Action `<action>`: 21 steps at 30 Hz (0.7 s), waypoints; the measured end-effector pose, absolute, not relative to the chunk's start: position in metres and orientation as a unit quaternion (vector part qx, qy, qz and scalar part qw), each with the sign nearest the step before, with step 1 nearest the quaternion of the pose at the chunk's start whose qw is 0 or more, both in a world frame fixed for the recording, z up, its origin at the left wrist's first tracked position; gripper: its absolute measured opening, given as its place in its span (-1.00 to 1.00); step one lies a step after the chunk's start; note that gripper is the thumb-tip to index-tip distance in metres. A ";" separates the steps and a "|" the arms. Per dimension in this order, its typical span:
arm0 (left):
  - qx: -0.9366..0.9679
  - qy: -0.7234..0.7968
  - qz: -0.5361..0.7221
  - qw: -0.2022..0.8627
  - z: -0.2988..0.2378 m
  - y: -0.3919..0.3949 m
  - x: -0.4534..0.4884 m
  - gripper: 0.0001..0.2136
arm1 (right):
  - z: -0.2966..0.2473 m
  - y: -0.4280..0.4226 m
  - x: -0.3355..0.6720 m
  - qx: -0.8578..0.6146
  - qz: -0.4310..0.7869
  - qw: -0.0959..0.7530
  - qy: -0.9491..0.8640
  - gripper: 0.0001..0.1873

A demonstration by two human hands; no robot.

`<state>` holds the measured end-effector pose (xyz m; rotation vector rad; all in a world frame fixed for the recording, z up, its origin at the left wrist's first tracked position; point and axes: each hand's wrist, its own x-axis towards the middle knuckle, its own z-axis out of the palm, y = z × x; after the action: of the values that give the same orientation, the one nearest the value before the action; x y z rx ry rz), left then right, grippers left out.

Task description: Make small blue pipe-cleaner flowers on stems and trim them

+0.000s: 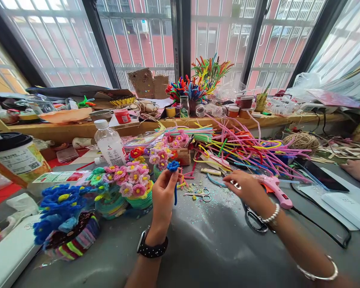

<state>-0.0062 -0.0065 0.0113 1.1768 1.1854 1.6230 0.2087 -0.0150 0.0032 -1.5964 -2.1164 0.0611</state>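
A blue flower (pixel 173 165) is pinched in the left hand (pixel 164 191), its stem (pixel 175 195) pointed down. The right hand (pixel 248 190) is held well to its right; whether anything is gripped there cannot be told. Small scissors (pixel 201 195) are seen between them.

Shows a black-lidded drink cup (pixel 16 158) at far left and, to its right, a clear plastic bottle (pixel 109 145). Has a dark phone (pixel 325 176) at right, near a ball of twine (pixel 301 141). Includes barred windows (pixel 138 40) behind a wooden ledge (pixel 156 123).
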 end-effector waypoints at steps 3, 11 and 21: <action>0.473 0.469 0.634 0.393 0.010 -0.007 -0.007 -0.83 | 0.002 -0.007 0.178 -0.547 0.053 0.214 -0.808 -0.85; 0.484 0.457 0.636 0.390 0.008 -0.007 -0.007 -0.84 | 0.000 -0.001 0.154 -0.521 0.074 0.111 -0.843 -0.89; 0.503 0.443 0.629 0.393 0.008 -0.007 -0.006 -0.85 | -0.023 -0.005 0.133 -0.478 0.002 0.117 -0.871 -0.86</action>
<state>-0.0058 -0.0073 0.0081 1.2779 1.1237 1.5973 0.1327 -0.0049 -0.0233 -1.3987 -2.5481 0.0056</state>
